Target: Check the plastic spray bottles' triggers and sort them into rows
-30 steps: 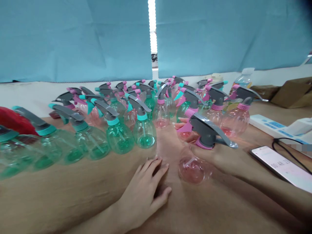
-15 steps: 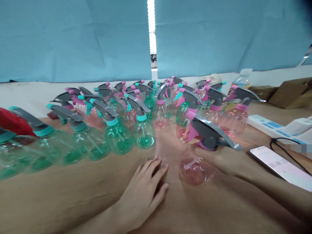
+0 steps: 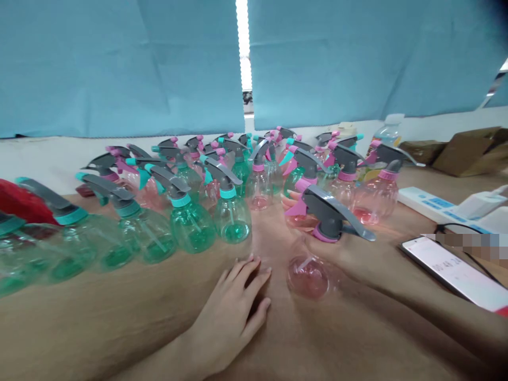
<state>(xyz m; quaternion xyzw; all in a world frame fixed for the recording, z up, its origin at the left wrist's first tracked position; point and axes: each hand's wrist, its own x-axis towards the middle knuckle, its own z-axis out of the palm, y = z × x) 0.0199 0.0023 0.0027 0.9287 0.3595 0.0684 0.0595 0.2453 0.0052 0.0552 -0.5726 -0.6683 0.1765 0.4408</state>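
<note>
A pink spray bottle [image 3: 309,278] with a grey head and pink trigger stands upright on the table in front of me. My right hand [image 3: 292,203] is just behind it, partly hidden by the spray head; its visible fingers stretch out to the left past the trigger. My left hand [image 3: 234,304] lies flat on the table with its fingers apart, left of that bottle and holding nothing. Nearest to its fingertips is a green spray bottle [image 3: 233,222], at the right end of a row of green ones.
Many more green and pink spray bottles [image 3: 260,185] crowd the back of the table. To the right are a phone [image 3: 448,272], a white power strip [image 3: 426,206], a drink bottle [image 3: 388,132] and brown boxes [image 3: 468,151]. A red item [image 3: 24,203] lies at far left.
My right hand's fingers have stretched out and apart behind the pink bottle's spray head. The view has shifted slightly. My left hand stays in place on the table.
</note>
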